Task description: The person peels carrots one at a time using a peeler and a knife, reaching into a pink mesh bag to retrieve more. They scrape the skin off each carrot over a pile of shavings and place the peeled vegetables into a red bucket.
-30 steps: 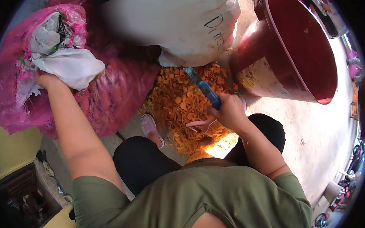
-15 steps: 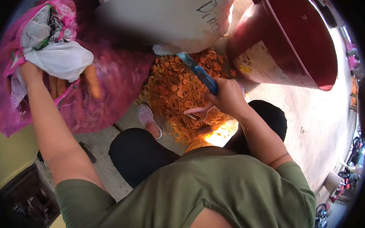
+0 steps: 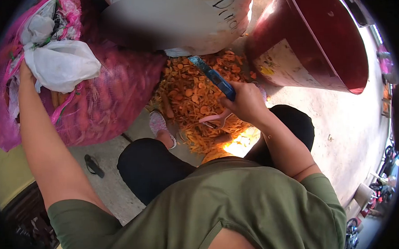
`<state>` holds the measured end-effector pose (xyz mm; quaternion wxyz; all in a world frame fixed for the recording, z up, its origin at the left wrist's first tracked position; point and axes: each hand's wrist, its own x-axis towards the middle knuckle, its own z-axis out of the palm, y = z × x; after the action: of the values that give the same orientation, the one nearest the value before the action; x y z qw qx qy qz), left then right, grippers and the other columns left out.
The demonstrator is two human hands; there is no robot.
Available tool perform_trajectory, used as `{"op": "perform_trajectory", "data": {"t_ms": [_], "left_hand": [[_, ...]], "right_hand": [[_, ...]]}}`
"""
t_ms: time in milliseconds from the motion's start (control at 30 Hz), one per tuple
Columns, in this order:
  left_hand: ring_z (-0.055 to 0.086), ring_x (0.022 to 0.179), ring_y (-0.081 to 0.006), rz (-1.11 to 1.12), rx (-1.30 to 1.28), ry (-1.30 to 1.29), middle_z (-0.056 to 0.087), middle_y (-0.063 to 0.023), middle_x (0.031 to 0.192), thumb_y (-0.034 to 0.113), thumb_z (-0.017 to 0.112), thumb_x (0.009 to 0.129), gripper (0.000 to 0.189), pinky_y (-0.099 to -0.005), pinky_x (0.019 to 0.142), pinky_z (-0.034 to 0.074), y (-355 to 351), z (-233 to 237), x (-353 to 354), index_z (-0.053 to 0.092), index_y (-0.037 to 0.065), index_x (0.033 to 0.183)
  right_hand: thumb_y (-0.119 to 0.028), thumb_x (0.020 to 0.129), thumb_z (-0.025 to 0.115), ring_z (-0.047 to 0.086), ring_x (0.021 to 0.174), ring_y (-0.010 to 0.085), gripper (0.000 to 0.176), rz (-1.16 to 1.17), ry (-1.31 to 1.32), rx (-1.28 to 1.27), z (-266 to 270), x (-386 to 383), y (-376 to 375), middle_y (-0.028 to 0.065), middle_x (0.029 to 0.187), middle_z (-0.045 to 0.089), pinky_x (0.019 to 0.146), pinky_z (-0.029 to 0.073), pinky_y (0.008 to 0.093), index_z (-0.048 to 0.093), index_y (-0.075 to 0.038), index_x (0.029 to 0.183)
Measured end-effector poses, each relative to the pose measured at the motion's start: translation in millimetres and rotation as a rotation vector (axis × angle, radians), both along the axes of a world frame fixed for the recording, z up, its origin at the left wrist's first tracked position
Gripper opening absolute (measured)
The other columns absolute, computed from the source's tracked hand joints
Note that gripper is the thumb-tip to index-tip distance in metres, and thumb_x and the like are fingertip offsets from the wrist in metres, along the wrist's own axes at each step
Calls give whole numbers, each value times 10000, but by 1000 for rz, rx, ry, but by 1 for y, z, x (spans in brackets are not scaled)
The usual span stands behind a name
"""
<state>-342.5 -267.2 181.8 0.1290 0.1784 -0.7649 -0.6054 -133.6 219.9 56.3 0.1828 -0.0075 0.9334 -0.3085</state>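
My left hand (image 3: 26, 73) reaches into the mouth of a pink mesh sack (image 3: 114, 101) full of carrots; white plastic (image 3: 63, 66) hides its fingers. Closed in my right hand (image 3: 247, 102) is a blue knife (image 3: 215, 77), its blade pointing up and left. A pink peeler (image 3: 215, 119) juts out below the same hand, also seemingly in its grasp. Under both tools lies a heap of carrot slices and peelings (image 3: 191, 98). One whole carrot (image 3: 166, 104) rests on the heap's left edge.
A white sack (image 3: 190, 22) with writing stands behind the heap. To its right is a large dark red tub (image 3: 290, 54), tilted. My foot in a patterned shoe (image 3: 158, 124) is beside the heap. A dark slipper (image 3: 94, 166) lies on the floor.
My left hand has gone deeper under the white plastic. The carrot that stuck out at the sack's mouth is gone from there, and a carrot now shows on the heap's left edge.
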Motion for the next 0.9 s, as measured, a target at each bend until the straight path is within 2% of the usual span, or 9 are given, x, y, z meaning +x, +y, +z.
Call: {"op": "perform_trajectory", "data": {"t_ms": [267,367,567,633,700,767,800,833,900], "left_hand": [[581,808,-209,-19,-116,50,588,-95,950,311,562,753,369,-317,728,464,10,-3,-13,559,27,989],[580,810,-211,-7,-136,64,586,-96,960,332,577,739,401,-319,733,463,9,-6,-9,553,26,999],[580,814,-214,27,-273,112,581,-100,980,373,607,711,470,-322,743,463,-2,-16,-7,542,24,1018],[579,815,-215,67,-436,118,579,-101,986,387,617,702,493,-323,746,463,-14,-22,-12,538,23,1025],[579,816,-216,136,-718,105,577,-102,993,401,627,693,517,-324,750,463,-34,-25,-18,534,23,1032],[579,818,-217,299,-997,50,575,-103,1000,415,637,683,540,-325,753,463,-56,-26,-20,530,22,1038],[579,818,-217,406,-1025,26,575,-104,1003,422,643,679,552,-326,755,463,-61,-23,-15,528,22,1042],[580,808,-220,761,-841,-98,568,-99,1008,434,722,577,663,-318,713,478,-31,-12,5,515,5,1038],[577,788,-210,576,-640,100,566,-99,978,395,738,571,640,-303,642,486,-39,-12,23,515,3,1025]], "right_hand": [[-221,679,648,555,620,340,220,43,-7,-42,3,1,-7,168,601,553,596,428,396,576,-33,769],[-263,677,631,579,635,324,244,92,8,-12,1,2,-5,150,635,579,607,460,410,580,-55,795],[-273,680,633,575,619,326,248,108,31,-25,2,4,-6,146,627,578,594,457,408,575,-54,781],[-273,681,635,575,619,326,245,113,44,-26,2,6,-4,146,624,576,592,456,408,576,-57,782],[-270,683,638,574,618,326,241,110,46,-42,2,8,-3,145,621,575,590,455,407,577,-59,783],[-264,684,640,574,618,325,236,104,27,-64,3,10,-2,144,618,574,589,453,407,578,-60,784],[-260,684,640,574,620,324,232,99,37,-54,3,11,-2,144,619,573,590,453,406,579,-61,786],[-255,685,641,575,623,323,227,97,46,-44,4,11,-1,144,619,573,590,453,405,579,-62,788],[-247,685,641,575,628,320,221,96,53,-31,6,11,2,144,620,573,592,451,402,580,-63,789]]}}
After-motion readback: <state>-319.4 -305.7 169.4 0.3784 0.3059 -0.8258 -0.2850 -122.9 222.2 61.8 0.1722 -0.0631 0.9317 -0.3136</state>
